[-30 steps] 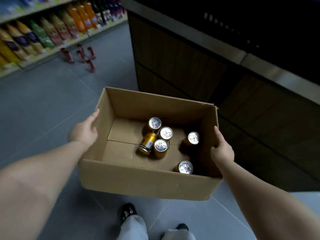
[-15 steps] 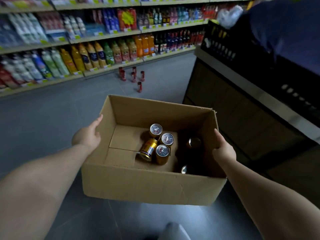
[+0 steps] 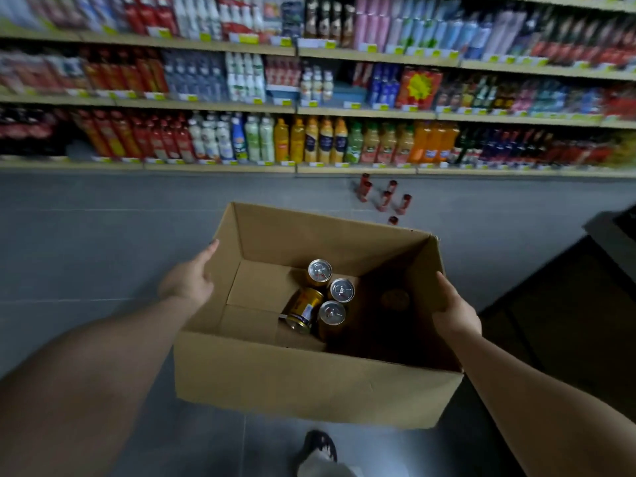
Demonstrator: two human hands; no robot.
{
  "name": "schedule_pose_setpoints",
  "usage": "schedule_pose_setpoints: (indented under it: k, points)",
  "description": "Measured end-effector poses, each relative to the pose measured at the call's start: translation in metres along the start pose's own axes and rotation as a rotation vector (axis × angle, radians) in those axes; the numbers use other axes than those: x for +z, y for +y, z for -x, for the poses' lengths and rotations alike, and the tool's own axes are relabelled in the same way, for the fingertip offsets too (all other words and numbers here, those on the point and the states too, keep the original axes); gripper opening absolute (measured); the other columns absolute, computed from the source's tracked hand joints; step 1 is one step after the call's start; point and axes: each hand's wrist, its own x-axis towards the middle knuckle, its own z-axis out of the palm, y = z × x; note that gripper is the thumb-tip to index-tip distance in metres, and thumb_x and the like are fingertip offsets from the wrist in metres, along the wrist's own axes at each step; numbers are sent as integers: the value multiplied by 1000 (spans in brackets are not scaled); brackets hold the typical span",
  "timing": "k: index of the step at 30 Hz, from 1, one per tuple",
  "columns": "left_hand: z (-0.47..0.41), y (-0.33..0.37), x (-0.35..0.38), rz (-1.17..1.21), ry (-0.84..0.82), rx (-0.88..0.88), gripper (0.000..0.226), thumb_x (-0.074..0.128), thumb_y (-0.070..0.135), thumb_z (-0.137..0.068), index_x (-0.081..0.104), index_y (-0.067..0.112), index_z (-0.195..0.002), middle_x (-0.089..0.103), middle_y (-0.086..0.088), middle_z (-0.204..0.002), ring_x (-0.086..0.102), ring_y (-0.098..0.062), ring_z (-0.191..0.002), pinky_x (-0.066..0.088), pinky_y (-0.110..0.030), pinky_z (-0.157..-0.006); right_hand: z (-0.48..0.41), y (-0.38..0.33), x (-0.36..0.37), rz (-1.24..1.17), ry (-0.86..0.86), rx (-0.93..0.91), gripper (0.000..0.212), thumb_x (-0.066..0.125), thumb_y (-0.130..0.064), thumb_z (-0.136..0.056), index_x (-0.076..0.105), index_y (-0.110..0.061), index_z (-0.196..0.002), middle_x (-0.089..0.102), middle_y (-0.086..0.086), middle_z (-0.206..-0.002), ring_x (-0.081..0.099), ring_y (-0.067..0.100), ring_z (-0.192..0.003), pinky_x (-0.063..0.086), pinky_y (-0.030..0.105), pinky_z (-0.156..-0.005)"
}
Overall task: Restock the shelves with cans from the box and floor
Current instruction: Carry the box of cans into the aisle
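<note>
The box [image 3: 309, 380] rides between left grip [image 3: 187, 282] and right grip [image 3: 454, 311], both flat-open against its side walls, floor [image 3: 137, 218] ahead.

One cardboard box [image 3: 309, 380] is in view. Five gold cans [image 3: 339, 290] can be made out in it: three upright near the middle of its floor, one on its side against them, and one dim in the shadow by the right wall; whether the dark near-right corner holds more cannot be told. Six red cans [image 3: 385, 200] stand on the floor beyond the box's far edge. Three shelves [image 3: 220, 165] carry bottles [image 3: 297, 141] too blurred to count. Two hands show, a left hand [image 3: 189, 280] and a right hand [image 3: 454, 311], and one shoe [image 3: 316, 444].
</note>
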Motion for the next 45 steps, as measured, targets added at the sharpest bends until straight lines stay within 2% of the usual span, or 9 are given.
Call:
schedule_pose_setpoints:
  k: [3,6,8,12,17,22,28,35,45]
  points:
    - [-46,-15,-10,43,45,-32,74,54,4,-89,23,41,-146,56,1,-89,54,-16,-76,48,-29,-70,-53,-51,11,30,-45,-78,79,39,5,-91,16,-45,-148,50,9,-139,59,24,-87,51,29,-61]
    - [-98,-33,-17,40,75,-43,72,54,6,-90,24,40,-145,54,-19,-130,55,-37,-109,47,-44,-84,-103,-100,29,49,-72,-145,75,37,2,-92,19,-47,-146,49,9,-141,58,35,-111,54,45,-87]
    - [-135,-46,-20,46,82,-73,69,52,7,-91,24,40,-145,51,-19,-135,55,-32,-106,44,-40,-81,-136,-133,45,57,-88,-177,76,38,2,-91,20,-47,-146,49,9,-141,57,35,-114,52,47,-92]
    - [-224,-74,-26,-4,85,-63,62,48,11,-94,24,34,-147,41,-12,-147,46,-37,-125,39,-45,-101,-195,-197,87,60,-104,-209,71,38,-1,-93,21,-45,-146,51,9,-140,56,35,-115,49,49,-96]
    - [-336,-97,-51,-17,49,-91,57,43,20,-98,20,36,-147,31,-8,-153,35,-35,-135,33,-44,-107,-264,-282,133,55,-125,-199,76,40,-3,-89,15,-45,-148,52,12,-138,56,38,-114,47,49,-95]
    - [-434,-108,-81,-6,36,-67,56,45,23,-97,24,38,-146,47,-14,-142,49,-39,-122,43,-45,-97,-324,-346,168,26,-140,-147,81,40,-1,-87,15,-50,-146,58,13,-128,60,37,-103,51,43,-85]
    - [-542,-113,-86,68,13,-82,57,46,18,-96,25,34,-147,53,-15,-137,56,-39,-114,47,-42,-89,-414,-415,204,105,-146,-142,76,41,-3,-88,16,-42,-148,60,15,-124,61,36,-100,41,32,-72]
    - [-684,-93,-71,131,14,-104,56,46,7,-96,28,21,-147,37,-16,-149,40,-38,-131,35,-43,-104,-545,-488,244,124,-203,-135,81,46,-2,-83,17,-40,-149,58,13,-131,60,37,-107,44,34,-77]
    - [-862,-86,-43,83,33,-57,53,50,6,-93,37,13,-144,53,-24,-133,52,-43,-119,41,-45,-95,-699,-580,290,93,-191,-55,82,43,-1,-83,16,-46,-146,61,17,-121,61,38,-98,49,40,-76]
